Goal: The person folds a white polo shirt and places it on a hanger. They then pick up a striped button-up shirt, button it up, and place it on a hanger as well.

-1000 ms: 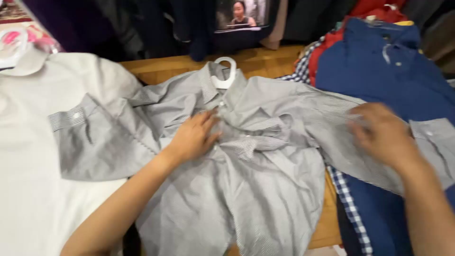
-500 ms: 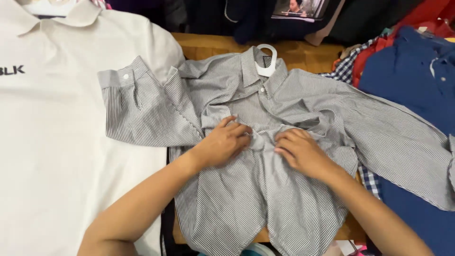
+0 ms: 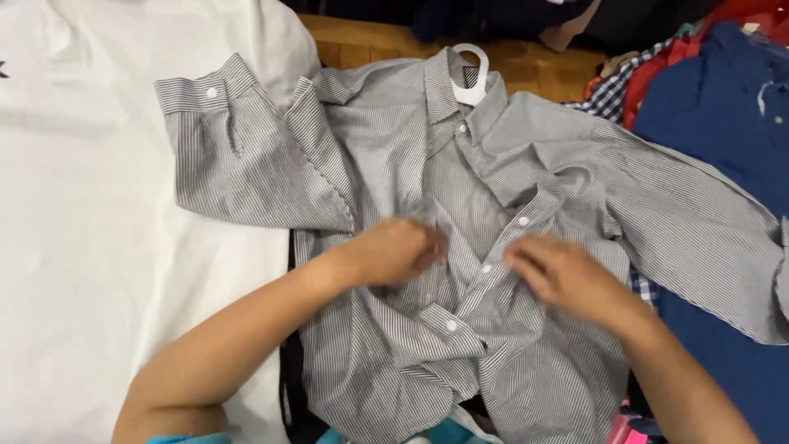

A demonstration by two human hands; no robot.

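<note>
A grey striped button-up shirt (image 3: 378, 148) lies spread face up on a wooden table, still on a white plastic hanger (image 3: 472, 78) at its collar. Its sleeves stretch out to both sides. My left hand (image 3: 394, 251) pinches the left edge of the front placket near the middle of the chest. My right hand (image 3: 563, 275) holds the other front edge, next to a row of white buttons. The two hands are close together over the shirt's open front.
A white polo shirt (image 3: 90, 214) lies flat to the left. A dark blue shirt (image 3: 723, 140) and a checked garment (image 3: 612, 94) lie to the right. Bare wooden table (image 3: 362, 41) shows beyond the collar, with dark clothes behind it.
My right hand came in from the right sleeve to the shirt's front. Both hands now grip the placket edges near the buttons. The view has shifted closer and leftward.
</note>
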